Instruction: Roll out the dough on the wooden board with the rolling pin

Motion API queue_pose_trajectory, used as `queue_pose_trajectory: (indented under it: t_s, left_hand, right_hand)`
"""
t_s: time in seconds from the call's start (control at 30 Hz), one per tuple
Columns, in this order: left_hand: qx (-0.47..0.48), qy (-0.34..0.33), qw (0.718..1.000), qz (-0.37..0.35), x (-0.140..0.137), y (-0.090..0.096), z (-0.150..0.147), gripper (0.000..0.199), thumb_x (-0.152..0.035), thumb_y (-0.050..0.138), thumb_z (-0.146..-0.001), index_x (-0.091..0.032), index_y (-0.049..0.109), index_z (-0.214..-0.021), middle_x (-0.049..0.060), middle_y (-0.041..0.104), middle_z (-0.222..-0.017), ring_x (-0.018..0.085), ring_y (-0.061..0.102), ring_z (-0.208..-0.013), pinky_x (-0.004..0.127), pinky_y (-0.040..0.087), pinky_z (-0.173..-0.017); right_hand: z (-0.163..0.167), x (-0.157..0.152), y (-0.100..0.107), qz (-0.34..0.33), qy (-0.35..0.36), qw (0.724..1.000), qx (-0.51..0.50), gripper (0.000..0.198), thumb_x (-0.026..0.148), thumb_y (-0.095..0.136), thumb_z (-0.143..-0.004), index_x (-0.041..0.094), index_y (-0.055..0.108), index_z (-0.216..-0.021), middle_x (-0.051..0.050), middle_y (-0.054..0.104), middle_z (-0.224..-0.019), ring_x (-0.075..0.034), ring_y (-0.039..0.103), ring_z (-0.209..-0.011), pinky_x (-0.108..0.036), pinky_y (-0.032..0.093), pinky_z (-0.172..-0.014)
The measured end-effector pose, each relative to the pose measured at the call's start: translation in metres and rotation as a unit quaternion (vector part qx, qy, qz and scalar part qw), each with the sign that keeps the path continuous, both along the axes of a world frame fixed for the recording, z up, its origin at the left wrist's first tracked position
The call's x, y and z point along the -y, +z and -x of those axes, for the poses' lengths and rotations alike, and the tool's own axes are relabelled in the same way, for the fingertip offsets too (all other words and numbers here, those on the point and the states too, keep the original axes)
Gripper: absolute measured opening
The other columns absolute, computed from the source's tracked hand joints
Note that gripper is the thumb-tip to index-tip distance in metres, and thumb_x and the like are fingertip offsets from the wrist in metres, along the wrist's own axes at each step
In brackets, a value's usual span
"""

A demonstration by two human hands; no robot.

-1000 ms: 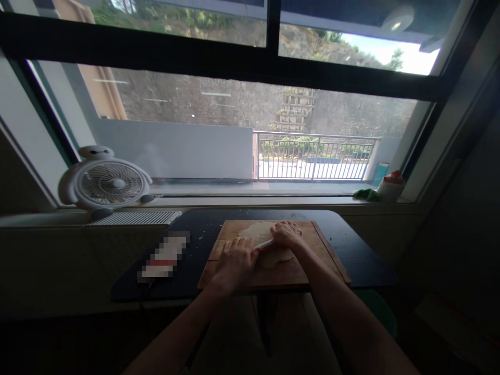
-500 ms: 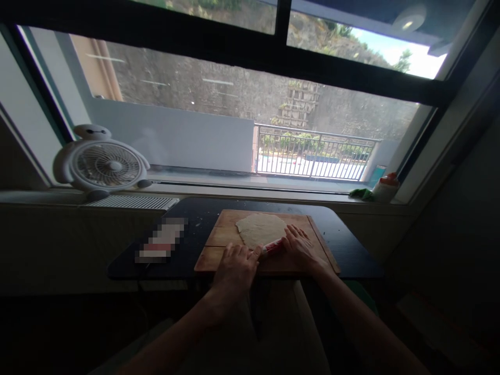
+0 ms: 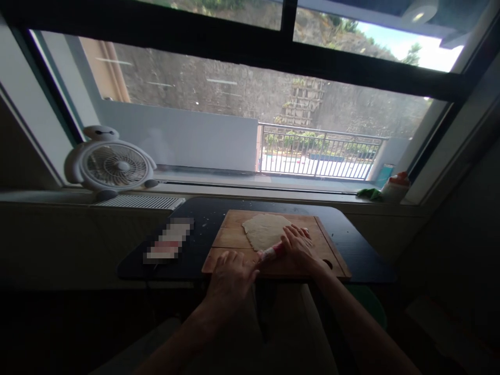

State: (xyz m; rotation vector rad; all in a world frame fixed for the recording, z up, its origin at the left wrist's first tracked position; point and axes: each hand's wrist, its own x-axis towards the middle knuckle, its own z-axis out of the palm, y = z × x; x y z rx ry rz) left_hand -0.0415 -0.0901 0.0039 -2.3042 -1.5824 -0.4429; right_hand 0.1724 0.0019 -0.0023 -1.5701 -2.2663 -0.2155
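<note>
A flat, thin sheet of pale dough (image 3: 262,229) lies on a wooden cutting board (image 3: 224,238). Across its near edge sits a red-and-white cylinder (image 3: 272,252), slanted with its left end closer to me. My left hand (image 3: 233,273) bends its fingers over that left end, at the board's front edge. Over the right end, my right hand (image 3: 300,246) is laid with its fingers pointing forward, partly on the dough's right side. Both hands cover the cylinder's ends, so only its middle shows.
The board rests on a dark table (image 3: 332,219) below a wide window. A blurred-out flat object (image 3: 170,240) lies on the table's left. A white fan (image 3: 117,165) stands on the sill at left; a bottle (image 3: 396,187) and green cloth (image 3: 369,194) are at right.
My left hand has drawn back towards me, and the cylinder's left end slants nearer. The right hand stays at the dough's right edge. The whole view has shifted slightly.
</note>
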Motion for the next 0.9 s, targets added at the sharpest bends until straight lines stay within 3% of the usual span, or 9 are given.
queue_pose_trajectory:
  t_s: [0.07, 0.13, 0.3, 0.43, 0.57, 0.73, 0.9]
  left_hand:
    - [0.010, -0.008, 1.000, -0.004, 0.002, -0.001, -0.001, 0.039, -0.037, 0.042, -0.088, -0.033, 0.047, -0.127, 0.006, 0.056, -0.091, 0.023, 0.046, -0.087, 0.040, 0.032, -0.081]
    - [0.020, -0.007, 1.000, -0.010, 0.000, -0.002, 0.001, 0.039, -0.037, 0.042, -0.088, -0.033, 0.048, -0.126, 0.006, 0.055, -0.093, 0.023, 0.046, -0.089, 0.040, 0.032, -0.082]
    - [0.042, 0.006, 0.999, -0.013, -0.013, -0.002, 0.012, 0.036, -0.038, 0.037, -0.091, -0.030, 0.051, -0.123, 0.006, 0.056, -0.090, 0.021, 0.047, -0.086, 0.039, 0.032, -0.084]
    - [0.068, 0.006, 0.998, -0.007, -0.021, -0.001, 0.019, 0.036, -0.040, 0.034, -0.092, -0.030, 0.052, -0.122, 0.005, 0.056, -0.087, 0.020, 0.048, -0.085, 0.037, 0.034, -0.081]
    - [0.098, -0.002, 0.995, -0.004, -0.021, -0.003, 0.020, 0.036, -0.045, 0.038, -0.089, -0.032, 0.055, -0.118, 0.004, 0.055, -0.085, 0.020, 0.048, -0.084, 0.035, 0.035, -0.077]
    - [0.129, -0.024, 0.991, -0.010, -0.019, -0.006, 0.018, 0.034, -0.048, 0.043, -0.086, -0.033, 0.058, -0.114, 0.003, 0.056, -0.084, 0.020, 0.050, -0.083, 0.033, 0.035, -0.074]
    - [0.146, -0.034, 0.989, -0.011, -0.028, -0.006, 0.021, 0.034, -0.047, 0.040, -0.088, -0.028, 0.063, -0.105, 0.003, 0.058, -0.075, 0.019, 0.051, -0.078, 0.033, 0.036, -0.074]
  right_hand:
    - [-0.007, 0.012, -0.004, -0.015, -0.020, 1.000, 0.000, 0.050, 0.042, 0.019, -0.094, 0.016, 0.040, -0.130, -0.008, 0.042, -0.136, -0.018, 0.027, -0.129, -0.034, 0.010, -0.106]
    - [-0.004, 0.011, -0.002, -0.005, -0.035, 0.999, 0.009, 0.050, 0.041, 0.019, -0.094, 0.014, 0.042, -0.128, -0.010, 0.043, -0.134, -0.021, 0.029, -0.127, -0.036, 0.011, -0.105]
    - [0.034, -0.030, 0.020, 0.084, -0.035, 0.996, 0.026, 0.039, 0.035, 0.025, -0.092, 0.017, 0.058, -0.102, -0.010, 0.058, -0.112, -0.020, 0.048, -0.108, -0.036, 0.025, -0.095]
    - [0.049, -0.047, 0.026, 0.087, -0.034, 0.996, 0.012, 0.037, 0.036, 0.027, -0.092, 0.019, 0.059, -0.100, -0.009, 0.058, -0.112, -0.020, 0.048, -0.107, -0.036, 0.026, -0.094]
    - [0.030, -0.018, 0.012, 0.065, -0.032, 0.997, 0.010, 0.039, 0.035, 0.024, -0.093, 0.020, 0.058, -0.103, -0.008, 0.056, -0.117, -0.020, 0.040, -0.116, -0.035, 0.022, -0.099]
    - [0.010, 0.015, -0.002, -0.014, -0.056, 0.998, -0.016, 0.049, 0.041, 0.020, -0.093, 0.015, 0.045, -0.126, -0.010, 0.046, -0.131, -0.022, 0.029, -0.127, -0.036, 0.014, -0.104]
    - [0.031, -0.021, 0.016, 0.086, -0.050, 0.995, 0.002, 0.040, 0.037, 0.025, -0.091, 0.019, 0.059, -0.103, -0.009, 0.056, -0.115, -0.022, 0.045, -0.111, -0.037, 0.026, -0.097]
